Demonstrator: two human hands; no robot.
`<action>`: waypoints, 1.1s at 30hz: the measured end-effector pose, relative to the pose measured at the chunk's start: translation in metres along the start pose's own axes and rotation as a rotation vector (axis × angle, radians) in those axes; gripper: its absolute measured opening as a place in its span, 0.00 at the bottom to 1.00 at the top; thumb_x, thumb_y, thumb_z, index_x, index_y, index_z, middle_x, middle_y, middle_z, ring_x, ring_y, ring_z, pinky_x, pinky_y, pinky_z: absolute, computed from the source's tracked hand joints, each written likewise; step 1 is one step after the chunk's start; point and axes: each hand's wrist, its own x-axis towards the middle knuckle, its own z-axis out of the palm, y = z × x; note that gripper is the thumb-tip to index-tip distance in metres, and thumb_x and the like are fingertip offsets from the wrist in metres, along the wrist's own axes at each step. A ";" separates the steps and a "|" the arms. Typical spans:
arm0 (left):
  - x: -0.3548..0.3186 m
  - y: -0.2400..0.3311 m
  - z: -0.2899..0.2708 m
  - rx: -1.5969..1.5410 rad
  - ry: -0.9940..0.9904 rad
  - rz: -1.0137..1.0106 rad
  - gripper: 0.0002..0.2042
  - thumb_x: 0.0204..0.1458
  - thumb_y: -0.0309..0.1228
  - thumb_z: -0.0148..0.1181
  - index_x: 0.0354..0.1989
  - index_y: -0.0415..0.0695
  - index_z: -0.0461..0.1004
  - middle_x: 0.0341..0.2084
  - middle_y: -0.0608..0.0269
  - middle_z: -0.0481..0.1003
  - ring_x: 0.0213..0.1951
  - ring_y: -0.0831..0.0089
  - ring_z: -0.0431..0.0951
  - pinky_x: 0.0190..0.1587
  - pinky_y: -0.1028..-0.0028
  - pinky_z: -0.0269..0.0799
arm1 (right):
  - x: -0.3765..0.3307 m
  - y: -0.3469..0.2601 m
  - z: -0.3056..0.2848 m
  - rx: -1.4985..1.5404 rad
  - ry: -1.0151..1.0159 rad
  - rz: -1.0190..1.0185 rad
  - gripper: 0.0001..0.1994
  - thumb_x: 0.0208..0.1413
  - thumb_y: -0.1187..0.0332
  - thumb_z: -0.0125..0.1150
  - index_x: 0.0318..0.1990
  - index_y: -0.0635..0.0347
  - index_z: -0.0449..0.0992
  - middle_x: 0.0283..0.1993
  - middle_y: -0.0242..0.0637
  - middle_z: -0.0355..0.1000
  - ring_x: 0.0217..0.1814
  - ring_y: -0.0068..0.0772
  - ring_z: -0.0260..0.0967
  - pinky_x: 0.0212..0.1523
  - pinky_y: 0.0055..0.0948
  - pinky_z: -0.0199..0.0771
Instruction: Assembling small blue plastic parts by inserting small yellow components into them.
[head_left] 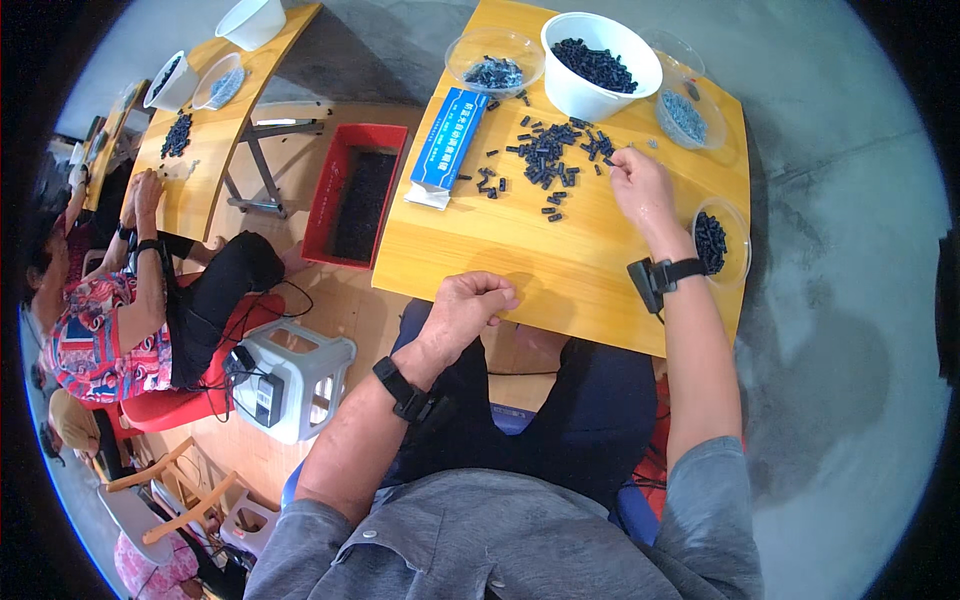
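Looks like the picking-up step: small black plastic cylinders heaped in front of the white round plastic tub, right hand beside them, left hand farther off, both pinched, contents unclear, next wants neat pinching.

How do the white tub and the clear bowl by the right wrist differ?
The white tub is opaque, the clear bowl see-through. The tub is bigger than the bowl. The tub stands toward the table's far edge, the bowl at its right. Both hold black pieces.

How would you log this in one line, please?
right hand: at black pieces; left hand: at table edge; white tub: black pieces inside
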 end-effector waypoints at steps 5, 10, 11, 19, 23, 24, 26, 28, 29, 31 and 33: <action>-0.010 0.004 0.008 -0.111 0.043 0.113 0.08 0.53 0.27 0.57 0.41 0.39 0.73 0.30 0.66 0.75 0.32 0.79 0.77 0.32 0.80 0.70 | -0.028 -0.035 -0.010 0.781 -0.187 0.304 0.05 0.55 0.74 0.56 0.37 0.66 0.72 0.30 0.36 0.73 0.23 0.23 0.69 0.24 0.23 0.72; -0.021 0.028 0.018 -0.116 0.100 0.204 0.11 0.54 0.28 0.56 0.44 0.38 0.72 0.31 0.64 0.75 0.29 0.78 0.75 0.32 0.79 0.70 | -0.059 -0.066 -0.019 1.190 -0.228 0.284 0.04 0.56 0.77 0.53 0.36 0.69 0.71 0.29 0.36 0.72 0.23 0.20 0.68 0.24 0.20 0.72; -0.023 0.034 0.018 -0.158 0.083 0.224 0.11 0.54 0.28 0.56 0.45 0.38 0.72 0.32 0.64 0.75 0.29 0.78 0.75 0.32 0.79 0.70 | -0.063 -0.069 -0.021 1.170 -0.262 0.254 0.04 0.56 0.77 0.53 0.36 0.68 0.72 0.29 0.35 0.72 0.23 0.19 0.69 0.25 0.20 0.72; -0.036 0.053 0.029 -0.214 -0.001 0.382 0.13 0.55 0.28 0.56 0.46 0.37 0.71 0.33 0.64 0.75 0.30 0.77 0.75 0.32 0.78 0.70 | -0.088 -0.097 -0.042 1.047 -0.365 0.166 0.04 0.56 0.77 0.54 0.36 0.68 0.73 0.26 0.33 0.72 0.23 0.20 0.69 0.25 0.20 0.72; -0.038 0.045 0.037 -0.240 -0.008 0.416 0.11 0.54 0.25 0.56 0.45 0.37 0.74 0.32 0.64 0.75 0.29 0.79 0.74 0.32 0.79 0.71 | -0.108 -0.103 -0.032 1.158 -0.459 0.213 0.04 0.56 0.76 0.53 0.36 0.68 0.73 0.27 0.32 0.72 0.23 0.19 0.69 0.25 0.19 0.71; -0.036 0.041 0.037 -0.247 0.026 0.425 0.10 0.54 0.24 0.56 0.44 0.37 0.75 0.31 0.64 0.75 0.28 0.79 0.74 0.32 0.79 0.71 | -0.113 -0.104 -0.029 1.189 -0.499 0.235 0.05 0.57 0.76 0.53 0.36 0.67 0.74 0.27 0.32 0.72 0.24 0.18 0.69 0.25 0.19 0.71; -0.036 0.037 0.038 -0.251 0.029 0.451 0.08 0.54 0.22 0.56 0.42 0.37 0.76 0.31 0.65 0.74 0.27 0.80 0.72 0.29 0.81 0.70 | -0.119 -0.106 -0.025 1.195 -0.517 0.254 0.05 0.57 0.76 0.53 0.36 0.67 0.74 0.27 0.32 0.72 0.24 0.18 0.69 0.25 0.18 0.70; -0.038 0.036 0.038 -0.244 0.018 0.448 0.08 0.54 0.22 0.56 0.41 0.38 0.76 0.31 0.65 0.73 0.26 0.81 0.72 0.23 0.82 0.68 | -0.124 -0.103 -0.022 1.204 -0.541 0.267 0.05 0.57 0.75 0.53 0.37 0.67 0.74 0.28 0.31 0.72 0.24 0.18 0.69 0.25 0.18 0.70; -0.037 0.034 0.040 -0.230 0.019 0.453 0.08 0.54 0.23 0.56 0.41 0.38 0.76 0.31 0.66 0.71 0.26 0.82 0.71 0.20 0.83 0.66 | -0.126 -0.101 -0.021 1.251 -0.542 0.297 0.05 0.57 0.75 0.53 0.36 0.67 0.74 0.28 0.31 0.73 0.24 0.17 0.68 0.25 0.17 0.69; -0.036 0.031 0.042 -0.216 0.035 0.471 0.08 0.54 0.23 0.57 0.41 0.38 0.76 0.30 0.66 0.72 0.26 0.82 0.71 0.21 0.83 0.66 | -0.128 -0.100 -0.017 1.304 -0.525 0.331 0.05 0.57 0.74 0.54 0.35 0.67 0.75 0.28 0.31 0.73 0.23 0.16 0.67 0.25 0.17 0.69; -0.035 0.029 0.043 -0.203 0.052 0.489 0.08 0.53 0.24 0.57 0.41 0.38 0.76 0.30 0.66 0.72 0.26 0.82 0.72 0.21 0.83 0.66 | -0.129 -0.098 -0.016 1.287 -0.527 0.322 0.05 0.57 0.74 0.54 0.35 0.67 0.75 0.28 0.31 0.73 0.23 0.16 0.67 0.25 0.17 0.69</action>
